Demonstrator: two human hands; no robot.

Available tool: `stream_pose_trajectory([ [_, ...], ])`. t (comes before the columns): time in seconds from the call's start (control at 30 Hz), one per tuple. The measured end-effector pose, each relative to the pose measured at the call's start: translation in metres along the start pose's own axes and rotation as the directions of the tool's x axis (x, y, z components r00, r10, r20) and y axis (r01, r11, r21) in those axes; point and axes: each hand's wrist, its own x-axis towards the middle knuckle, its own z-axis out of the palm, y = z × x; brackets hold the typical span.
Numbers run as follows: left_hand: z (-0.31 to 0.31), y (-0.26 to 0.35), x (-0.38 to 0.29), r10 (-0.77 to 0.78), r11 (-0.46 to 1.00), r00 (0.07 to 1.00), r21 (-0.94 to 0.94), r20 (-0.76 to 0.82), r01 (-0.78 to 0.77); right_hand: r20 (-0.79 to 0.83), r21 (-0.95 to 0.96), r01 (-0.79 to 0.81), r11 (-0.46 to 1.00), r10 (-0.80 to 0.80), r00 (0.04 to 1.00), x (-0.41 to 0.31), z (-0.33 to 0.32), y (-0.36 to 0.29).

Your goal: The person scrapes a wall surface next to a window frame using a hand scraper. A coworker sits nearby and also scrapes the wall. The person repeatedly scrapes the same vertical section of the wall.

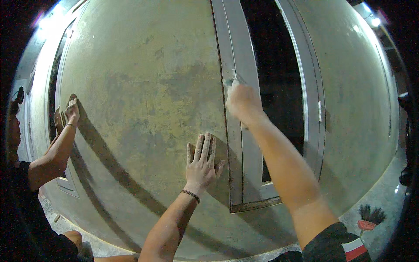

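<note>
My left hand (202, 163) lies flat with its fingers apart against the greenish plastered wall (147, 108), left of a grey window frame (235, 137). It holds nothing, and its fingertips look dusty. Up at the left side of that frame, my right hand (242, 100) is closed around a small pale, crumpled piece of material (229, 81), pressed to the frame's surface. The hand is somewhat blurred, and what exactly the material is cannot be told. Dark patches and scuffs mark the wall between the hands and the far left window.
A co-worker (49, 170) at the left has both hands near another window frame (70, 188). A metal hinge (320, 111) sits on the near window's right side. On the floor at the lower right lies a broom or brush (367, 224) with dark bristles. Bright lamps shine above.
</note>
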Motion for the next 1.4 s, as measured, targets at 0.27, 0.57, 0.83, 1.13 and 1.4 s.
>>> stream_pose_trajectory([
  [0.27, -0.006, 0.001, 0.000, 0.007, 0.999, 1.000, -0.036, -0.006, -0.007, 0.136, 0.051, -0.098, 0.994, 0.090, 0.987, 0.032, -0.023, -0.006],
  [0.57, -0.015, 0.001, 0.001, 0.014, 0.998, 0.999, -0.065, 0.033, -0.012, 0.190, 0.045, -0.117, 0.992, 0.106, 0.976, 0.057, -0.025, -0.002],
  [0.83, -0.024, -0.001, 0.005, 0.028, 0.990, 0.999, -0.140, 0.036, -0.023, 0.163, 0.020, 0.042, 0.999, -0.045, 0.986, -0.017, -0.006, 0.026],
  [1.13, -0.043, -0.038, 0.120, 0.128, 0.991, 0.987, -0.012, -0.099, -0.130, 0.577, 0.312, -0.270, 0.911, 0.044, 0.816, -0.375, 0.015, 0.094],
  [1.4, -0.016, -0.009, 0.219, 0.181, 0.974, 0.959, 0.178, -0.220, -0.142, 0.970, 0.183, -0.839, 0.513, 0.043, 0.238, -0.573, 0.030, 0.103],
])
